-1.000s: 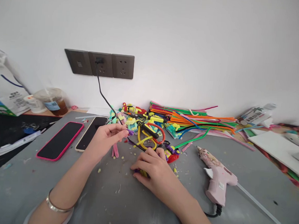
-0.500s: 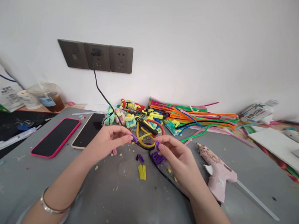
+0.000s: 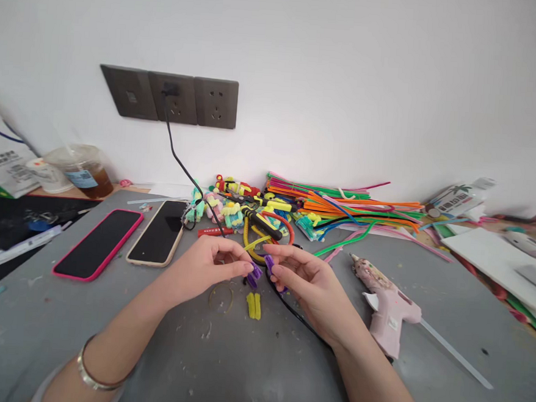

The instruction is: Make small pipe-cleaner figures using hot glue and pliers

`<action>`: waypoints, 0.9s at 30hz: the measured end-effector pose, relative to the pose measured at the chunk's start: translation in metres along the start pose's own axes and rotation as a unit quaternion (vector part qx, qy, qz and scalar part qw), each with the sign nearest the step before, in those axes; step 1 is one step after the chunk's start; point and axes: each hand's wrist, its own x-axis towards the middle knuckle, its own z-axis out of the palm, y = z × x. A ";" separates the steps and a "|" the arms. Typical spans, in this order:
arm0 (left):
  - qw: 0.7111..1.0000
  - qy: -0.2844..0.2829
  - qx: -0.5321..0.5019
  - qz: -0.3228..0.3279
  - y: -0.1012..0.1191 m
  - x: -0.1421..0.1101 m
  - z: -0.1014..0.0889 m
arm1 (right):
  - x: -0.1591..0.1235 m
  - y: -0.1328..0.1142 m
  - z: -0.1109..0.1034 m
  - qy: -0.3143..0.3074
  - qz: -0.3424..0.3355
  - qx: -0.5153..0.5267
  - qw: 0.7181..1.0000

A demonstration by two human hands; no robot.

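My left hand point(image 3: 218, 263) pinches a small purple piece of folded pipe cleaner point(image 3: 257, 270) between thumb and fingertips. A second purple pipe cleaner piece point(image 3: 269, 263) is held in the fingertips of my right hand point(image 3: 306, 280), just beside the first. Whether the two pieces join, I cannot tell. Below them on the grey mat lies a folded yellow pipe cleaner piece point(image 3: 254, 306). More purple shows under my right fingers, mostly hidden. A thin clear ring point(image 3: 221, 298) lies below my left hand.
Bundled pipe cleaners point(image 3: 363, 208) and black-and-yellow pliers point(image 3: 261, 222) lie along the wall. A pink glue gun point(image 3: 388, 313) rests at right, a black cable point(image 3: 296, 318) crossing the mat. At left are a pink-cased phone point(image 3: 100, 244), another phone point(image 3: 158, 233) and a drink cup point(image 3: 89, 173).
My hands have come closer together, bringing the two purple pieces nearly side by side. The left hand moved right and slightly down. A red stick now shows behind it.
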 end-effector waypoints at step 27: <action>1.000 -0.012 -0.015 0.006 -0.002 0.000 -0.001 | 0.000 0.006 0.008 -0.017 -0.057 -0.041 0.997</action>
